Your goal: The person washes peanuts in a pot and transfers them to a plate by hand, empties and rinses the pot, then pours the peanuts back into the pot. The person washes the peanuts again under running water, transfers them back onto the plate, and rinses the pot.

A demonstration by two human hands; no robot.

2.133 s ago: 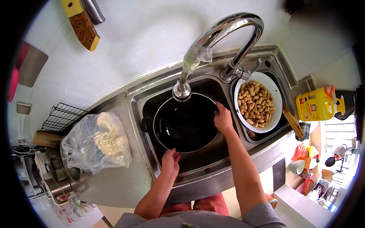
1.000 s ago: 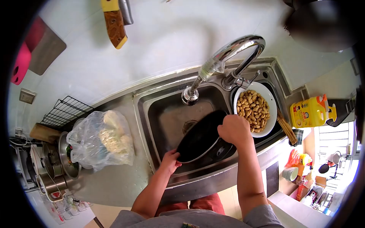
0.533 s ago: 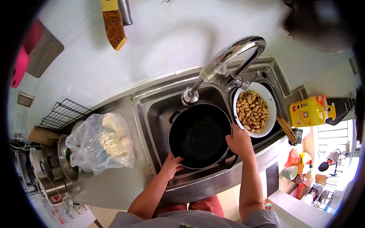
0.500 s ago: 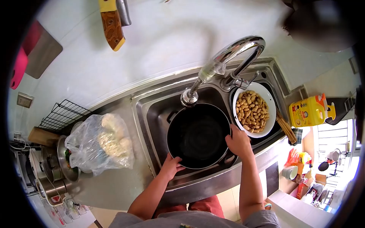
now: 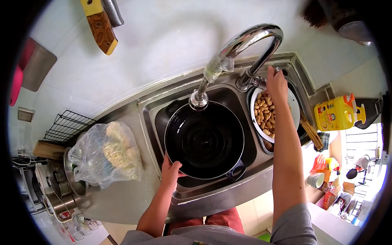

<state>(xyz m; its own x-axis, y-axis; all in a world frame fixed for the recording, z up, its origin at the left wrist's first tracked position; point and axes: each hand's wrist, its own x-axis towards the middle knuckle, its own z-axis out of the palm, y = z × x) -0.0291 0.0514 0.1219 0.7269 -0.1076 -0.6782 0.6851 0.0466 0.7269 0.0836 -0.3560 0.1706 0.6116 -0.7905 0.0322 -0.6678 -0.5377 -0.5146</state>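
A round black pot (image 5: pixel 204 139) sits in the left sink basin, under the spray head of the chrome faucet (image 5: pixel 261 32). My left hand (image 5: pixel 169 171) grips the pot's near-left rim, thumb on top and fingers beneath. Up at the faucet's base, my right hand (image 5: pixel 277 85) is closed around the lever handle (image 5: pixel 277 70); part of the lever is hidden by the fingers. Below my right forearm, a white bowl (image 5: pixel 293 104) of peanuts (image 5: pixel 263 110) rests over the right basin, partly covered by the arm. Rings show inside the pot; I cannot tell whether it holds water.
A clear plastic bag (image 5: pixel 106 153) with pale food lies on the steel counter to the left. Chopsticks (image 5: pixel 311 132) lie right of the bowl, near a yellow bottle (image 5: pixel 335 114). A wire rack (image 5: pixel 69 124) and several pots stand at far left. Knives (image 5: pixel 102 30) hang on the wall.
My right hand has let go of the pot's right rim and reached up to the faucet lever. The pot has moved slightly left, with my left hand still on its rim.
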